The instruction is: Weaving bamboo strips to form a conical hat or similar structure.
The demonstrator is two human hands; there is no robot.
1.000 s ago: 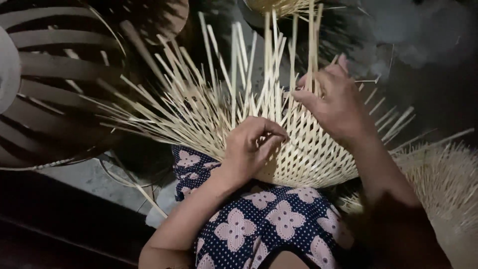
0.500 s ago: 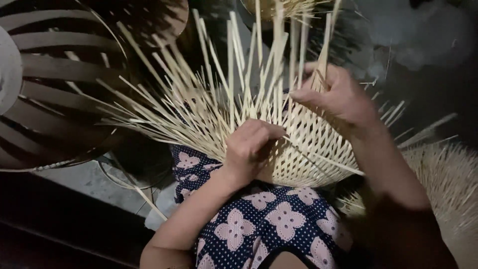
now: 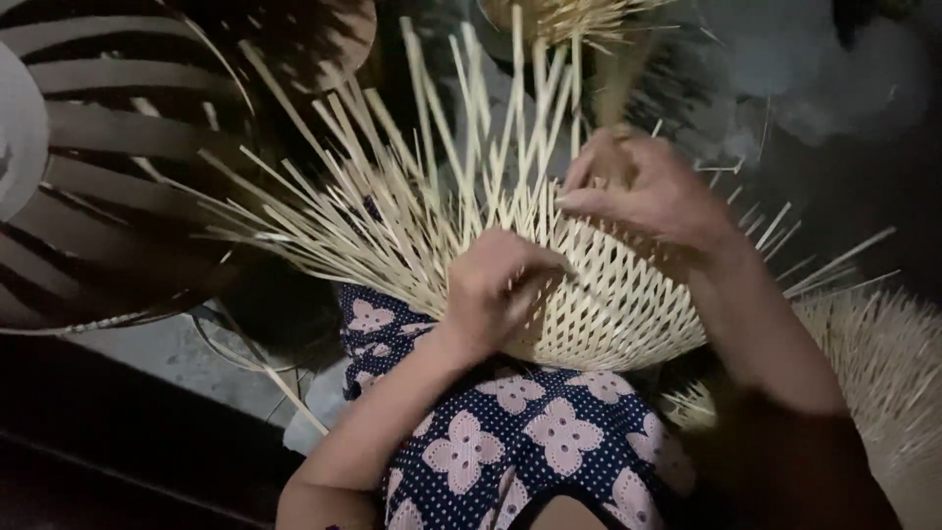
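Observation:
A half-woven bamboo basket [image 3: 608, 304] rests on my lap, over a dark blue dress with pink flowers [image 3: 510, 442]. Many loose pale strips [image 3: 392, 206] fan out from its woven part to the left and upward. My left hand [image 3: 496, 290] presses on the weave at the near left, fingers curled around a strip. At the basket's upper edge, my right hand [image 3: 643, 191] pinches the upright strips between its fingers.
A large dark woven frame with wide slats [image 3: 108, 167] stands at the left. Another bundle of pale bamboo strips [image 3: 883, 373] lies at the right. A second strip cluster [image 3: 559, 20] shows at the top. Grey floor [image 3: 157, 363] lies below the left frame.
The basket has turned and tipped, so the upright strips now stand more to the centre. My right hand has slid left along the rim. My left hand stays on the weave.

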